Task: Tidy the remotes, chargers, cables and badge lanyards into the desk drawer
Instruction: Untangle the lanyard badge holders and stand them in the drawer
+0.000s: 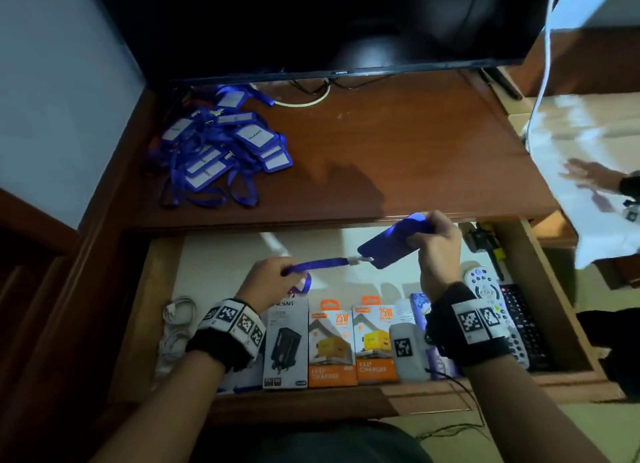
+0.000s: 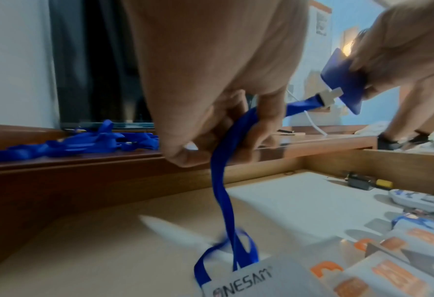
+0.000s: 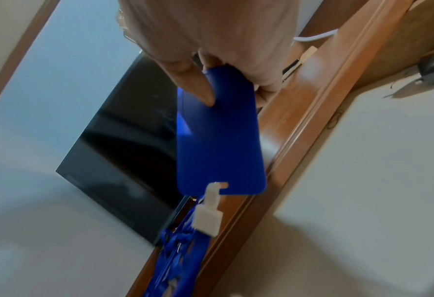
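Note:
Above the open drawer (image 1: 166,289) my right hand (image 1: 437,244) pinches a blue badge holder (image 1: 391,244) by its top end, thumb on its face (image 3: 218,140). A white clip (image 3: 208,217) joins it to a blue lanyard strap (image 1: 318,264). My left hand (image 1: 268,282) grips that strap, fingers curled round it (image 2: 238,128), and the strap's loop hangs down (image 2: 226,247) onto a charger box. A heap of blue badge lanyards (image 1: 221,147) lies on the desk top at the left, seen low in the left wrist view (image 2: 79,142).
In the drawer's front row stand a black charger box (image 1: 285,345), two orange 25W charger boxes (image 1: 353,345), white cables (image 1: 176,324) at the left and remotes (image 1: 485,293) at the right. A dark monitor (image 1: 311,23) stands behind the desk top (image 1: 398,144). Another person's hand (image 1: 588,175) shows at the right.

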The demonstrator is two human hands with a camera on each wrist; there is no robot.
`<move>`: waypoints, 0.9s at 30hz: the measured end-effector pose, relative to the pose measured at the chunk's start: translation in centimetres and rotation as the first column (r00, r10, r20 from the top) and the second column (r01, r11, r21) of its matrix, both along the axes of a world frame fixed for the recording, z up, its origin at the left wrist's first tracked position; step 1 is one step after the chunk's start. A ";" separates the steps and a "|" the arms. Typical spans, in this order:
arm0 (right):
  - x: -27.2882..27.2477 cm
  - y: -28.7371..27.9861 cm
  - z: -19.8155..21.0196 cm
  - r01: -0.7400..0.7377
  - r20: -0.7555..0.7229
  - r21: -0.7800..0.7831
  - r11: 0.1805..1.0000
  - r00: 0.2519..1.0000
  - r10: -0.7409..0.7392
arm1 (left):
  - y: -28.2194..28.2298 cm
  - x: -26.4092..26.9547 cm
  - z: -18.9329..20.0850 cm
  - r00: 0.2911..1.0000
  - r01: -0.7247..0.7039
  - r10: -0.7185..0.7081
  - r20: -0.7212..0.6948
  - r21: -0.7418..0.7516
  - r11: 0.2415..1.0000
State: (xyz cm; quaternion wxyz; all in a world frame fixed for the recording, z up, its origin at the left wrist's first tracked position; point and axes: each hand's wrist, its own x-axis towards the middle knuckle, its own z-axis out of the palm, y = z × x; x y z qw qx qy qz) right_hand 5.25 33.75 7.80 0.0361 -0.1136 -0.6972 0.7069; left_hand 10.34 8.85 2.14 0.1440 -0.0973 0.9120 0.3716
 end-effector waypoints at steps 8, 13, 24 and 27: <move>1.2 -2.4 -1.6 -0.150 -0.096 0.158 0.976 0.981 0.167 | 2.6 1.4 3.0 0.971 -0.207 0.225 -0.087 0.173 0.963; 4.0 -5.7 -0.1 -0.308 -0.369 0.311 0.899 0.832 0.413 | 3.3 1.4 4.7 0.929 -0.370 0.305 0.211 0.491 0.788; 7.6 -9.5 1.0 -0.504 -0.248 0.051 0.862 0.830 0.500 | -1.6 2.9 5.5 0.955 -0.237 0.296 -0.031 0.522 0.820; 7.4 -10.6 0.7 -0.422 -0.138 0.050 0.905 0.895 0.425 | -2.4 3.8 6.1 0.993 -0.061 0.094 -0.077 0.355 0.933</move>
